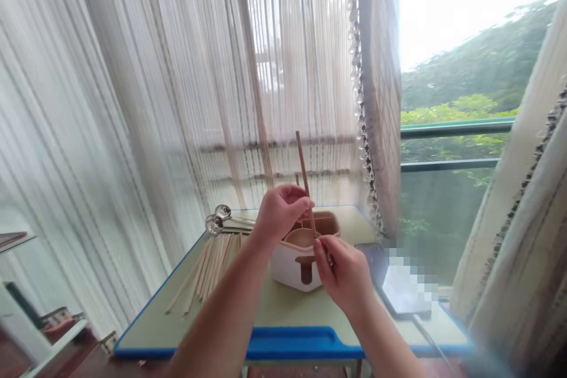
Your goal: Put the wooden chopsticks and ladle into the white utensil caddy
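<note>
A brown wooden chopstick (303, 162) stands nearly upright, leaning slightly, above the front of a white and brown utensil holder (283, 269). My left hand (283, 212) pinches the chopstick around its middle between thumb and fingers. Lower down, the fingertips of my right hand (343, 266) close on its bottom end, beside the holder's front rim. The holder has several open compartments with brown insides. Another thin stick shows behind my left hand, partly hidden by it. Several light chopsticks (212, 269) lie loosely side by side on the table, left of my left forearm.
Two metal spoons (215, 224) with round bowls lie at the table's back left. The pale green table (287, 313) has a blue edge and a blue front groove. On the right lie a dark flat object (372, 257), a pixelated pale one (403, 289) and a cable. Curtains hang behind.
</note>
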`<state>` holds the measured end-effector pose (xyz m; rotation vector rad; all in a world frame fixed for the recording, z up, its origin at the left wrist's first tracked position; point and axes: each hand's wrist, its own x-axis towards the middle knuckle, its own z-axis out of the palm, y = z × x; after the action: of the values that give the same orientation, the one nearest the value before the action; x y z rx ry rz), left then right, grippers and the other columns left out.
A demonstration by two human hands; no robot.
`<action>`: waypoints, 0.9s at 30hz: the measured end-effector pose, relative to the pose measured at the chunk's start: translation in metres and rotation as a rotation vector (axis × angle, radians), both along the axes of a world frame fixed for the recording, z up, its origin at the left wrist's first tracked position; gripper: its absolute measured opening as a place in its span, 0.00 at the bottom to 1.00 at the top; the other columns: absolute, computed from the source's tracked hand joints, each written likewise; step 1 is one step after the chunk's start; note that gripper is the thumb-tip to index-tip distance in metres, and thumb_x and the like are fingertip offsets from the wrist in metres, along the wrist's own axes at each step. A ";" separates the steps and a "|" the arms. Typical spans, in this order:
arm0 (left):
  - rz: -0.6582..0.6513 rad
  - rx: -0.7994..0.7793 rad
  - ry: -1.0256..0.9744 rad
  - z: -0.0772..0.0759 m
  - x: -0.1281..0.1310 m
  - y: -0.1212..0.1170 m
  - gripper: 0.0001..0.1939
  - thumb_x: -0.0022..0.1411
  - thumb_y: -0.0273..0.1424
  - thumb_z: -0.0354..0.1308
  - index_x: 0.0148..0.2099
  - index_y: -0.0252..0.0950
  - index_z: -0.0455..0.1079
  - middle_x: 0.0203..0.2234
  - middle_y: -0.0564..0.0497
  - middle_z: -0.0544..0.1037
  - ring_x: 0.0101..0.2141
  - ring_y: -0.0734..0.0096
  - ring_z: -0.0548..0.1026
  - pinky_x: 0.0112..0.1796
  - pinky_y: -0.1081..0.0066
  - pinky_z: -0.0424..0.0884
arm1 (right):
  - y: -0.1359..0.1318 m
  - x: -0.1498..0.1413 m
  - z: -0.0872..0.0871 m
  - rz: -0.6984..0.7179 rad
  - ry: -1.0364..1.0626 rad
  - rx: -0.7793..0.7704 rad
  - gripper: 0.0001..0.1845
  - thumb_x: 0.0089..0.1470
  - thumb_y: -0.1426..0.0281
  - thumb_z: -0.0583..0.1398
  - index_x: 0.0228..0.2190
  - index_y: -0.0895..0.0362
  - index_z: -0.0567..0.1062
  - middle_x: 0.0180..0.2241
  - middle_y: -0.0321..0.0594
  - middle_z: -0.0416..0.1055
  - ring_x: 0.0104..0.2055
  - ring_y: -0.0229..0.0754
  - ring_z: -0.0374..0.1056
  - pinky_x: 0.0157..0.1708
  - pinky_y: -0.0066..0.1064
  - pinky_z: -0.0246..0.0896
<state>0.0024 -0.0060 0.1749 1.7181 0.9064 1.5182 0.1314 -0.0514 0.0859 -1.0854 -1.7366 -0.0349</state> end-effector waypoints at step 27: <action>0.238 0.344 0.394 0.028 -0.003 0.071 0.10 0.54 0.35 0.56 0.34 0.35 0.74 0.27 0.49 0.78 0.29 0.71 0.74 0.33 0.70 0.69 | 0.110 0.010 0.036 0.001 -0.081 0.008 0.10 0.55 0.68 0.56 0.27 0.53 0.77 0.26 0.35 0.74 0.31 0.38 0.64 0.35 0.28 0.58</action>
<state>-0.0010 0.0654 0.2026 2.2825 1.1300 1.5851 0.1414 0.0585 0.1216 -1.0904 -1.8078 -0.0870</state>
